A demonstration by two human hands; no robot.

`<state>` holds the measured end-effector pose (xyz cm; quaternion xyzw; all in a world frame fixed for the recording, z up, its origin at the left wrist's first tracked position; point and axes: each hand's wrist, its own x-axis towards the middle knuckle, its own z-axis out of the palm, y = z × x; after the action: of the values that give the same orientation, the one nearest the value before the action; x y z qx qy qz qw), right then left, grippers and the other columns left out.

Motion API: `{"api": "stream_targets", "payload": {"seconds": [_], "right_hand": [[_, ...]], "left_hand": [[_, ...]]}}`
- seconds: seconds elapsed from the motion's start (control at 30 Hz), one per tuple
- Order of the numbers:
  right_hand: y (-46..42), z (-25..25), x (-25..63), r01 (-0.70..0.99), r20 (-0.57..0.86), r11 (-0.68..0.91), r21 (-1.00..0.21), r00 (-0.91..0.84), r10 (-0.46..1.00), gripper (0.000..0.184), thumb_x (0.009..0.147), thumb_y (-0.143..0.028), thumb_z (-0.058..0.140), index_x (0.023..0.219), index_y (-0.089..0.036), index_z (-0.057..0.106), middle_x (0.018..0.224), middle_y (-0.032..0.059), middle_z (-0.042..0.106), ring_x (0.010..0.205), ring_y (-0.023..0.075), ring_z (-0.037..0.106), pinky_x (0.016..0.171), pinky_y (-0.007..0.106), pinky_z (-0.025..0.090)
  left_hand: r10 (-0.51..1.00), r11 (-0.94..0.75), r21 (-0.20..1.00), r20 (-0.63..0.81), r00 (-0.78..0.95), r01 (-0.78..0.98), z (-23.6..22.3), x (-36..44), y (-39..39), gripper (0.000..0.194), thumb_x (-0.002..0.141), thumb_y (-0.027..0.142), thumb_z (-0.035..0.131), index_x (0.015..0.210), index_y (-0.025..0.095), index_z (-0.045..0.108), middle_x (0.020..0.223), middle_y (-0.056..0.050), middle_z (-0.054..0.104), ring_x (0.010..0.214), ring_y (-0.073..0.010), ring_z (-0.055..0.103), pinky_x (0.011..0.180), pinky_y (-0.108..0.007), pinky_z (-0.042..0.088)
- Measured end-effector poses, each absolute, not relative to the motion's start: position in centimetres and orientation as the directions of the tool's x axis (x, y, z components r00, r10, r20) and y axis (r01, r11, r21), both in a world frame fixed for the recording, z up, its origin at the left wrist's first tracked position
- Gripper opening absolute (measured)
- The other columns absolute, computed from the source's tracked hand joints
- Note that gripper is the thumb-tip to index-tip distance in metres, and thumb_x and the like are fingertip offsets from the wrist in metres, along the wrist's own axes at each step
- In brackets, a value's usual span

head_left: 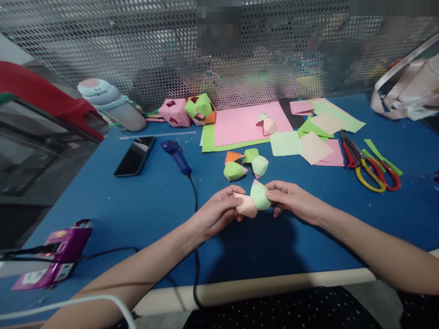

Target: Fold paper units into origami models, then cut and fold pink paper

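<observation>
Between my two hands, just above the blue table, is a folded paper piece [260,197] with a mint green part and a peach part joined side by side. My left hand [224,205] pinches the peach part between thumb and fingers. On the mint part, my right hand [290,197] presses its thumb and fingertips at the right edge. Right behind the hands lie a green and orange folded paper piece [234,171] and a green and mint one [259,165]. Another peach folded piece [269,126] rests on a pink paper sheet [240,122] farther back.
Left of the hands are a blue glue gun [176,155] with its black cord, a phone [135,156] and a bottle [111,105]. Paper balls [174,112] stand near the mesh panel [164,55]. Scissors [370,167] and loose paper squares [315,147] lie right. A purple power strip [65,251] sits front left.
</observation>
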<state>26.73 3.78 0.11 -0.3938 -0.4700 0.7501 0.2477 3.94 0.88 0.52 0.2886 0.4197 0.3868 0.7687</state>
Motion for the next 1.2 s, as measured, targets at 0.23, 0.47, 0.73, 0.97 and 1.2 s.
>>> {"api": "stream_targets", "payload": {"seconds": [0.23, 0.47, 0.73, 0.97, 1.2], "right_hand": [[3.8, 0.1, 27.6, 0.234, -0.064, 0.102, -0.967, -0.609, 0.79, 0.06, 0.086, -0.039, 0.066, 0.141, -0.023, 0.048, 0.139, 0.0119, 0.055, 0.11, 0.0228, 0.06, 0.093, 0.042, 0.052], [3.6, -0.2, 28.3, 0.473, 0.081, 0.591, -0.654, -0.732, 0.676, 0.062, 0.086, -0.036, 0.068, 0.144, -0.024, 0.047, 0.154, 0.0115, 0.042, 0.141, 0.0307, 0.042, 0.11, 0.048, 0.043], [3.8, -0.2, 28.4, 0.617, 0.128, 0.687, -0.384, -0.701, 0.702, 0.064, 0.088, -0.05, 0.064, 0.141, -0.018, 0.05, 0.141, 0.0157, 0.057, 0.125, 0.0359, 0.056, 0.101, 0.056, 0.05], [4.3, -0.8, 29.0, 0.537, 0.136, 0.733, -0.418, -0.76, 0.635, 0.07, 0.088, -0.046, 0.067, 0.148, -0.02, 0.043, 0.149, 0.013, 0.05, 0.133, 0.0332, 0.049, 0.106, 0.053, 0.045], [3.9, -1.0, 28.7, 0.486, 0.148, 0.734, -0.474, -0.778, 0.61, 0.062, 0.092, -0.039, 0.061, 0.148, -0.019, 0.042, 0.141, 0.0155, 0.057, 0.125, 0.0338, 0.054, 0.101, 0.053, 0.047]], "left_hand": [[0.793, 0.59, 0.756, -0.477, 0.379, -0.284, 1.1, 3.8, 0.9, 0.038, 0.071, 0.014, 0.07, 0.107, 0.01, 0.058, 0.083, -0.01, 0.073, 0.064, -0.0189, 0.072, 0.05, -0.023, 0.059], [0.841, 0.536, 0.815, -0.496, 0.216, -0.221, 0.8, 3.8, 0.8, 0.044, 0.068, 0.008, 0.072, 0.109, 0.014, 0.057, 0.098, -0.007, 0.068, 0.076, -0.0164, 0.071, 0.062, -0.024, 0.062], [0.947, 0.233, 0.927, -0.286, 0.15, 0.294, 1.7, 2.9, 0.6, 0.037, 0.084, 0.027, 0.064, 0.119, 0.018, 0.057, 0.129, -0.012, 0.06, 0.091, -0.0186, 0.067, 0.063, -0.029, 0.058], [0.907, -0.346, 0.757, 0.118, 0.404, 0.555, -0.2, 2.5, 0.0, 0.043, 0.085, 0.033, 0.068, 0.125, 0.02, 0.06, 0.148, -0.016, 0.05, 0.133, -0.0316, 0.051, 0.094, -0.046, 0.055], [0.899, -0.399, 0.737, 0.196, 0.392, 0.546, -1.5, 3.7, -0.5, 0.041, 0.086, 0.025, 0.067, 0.126, 0.02, 0.062, 0.139, -0.018, 0.06, 0.131, -0.0322, 0.056, 0.11, -0.055, 0.042]]}}
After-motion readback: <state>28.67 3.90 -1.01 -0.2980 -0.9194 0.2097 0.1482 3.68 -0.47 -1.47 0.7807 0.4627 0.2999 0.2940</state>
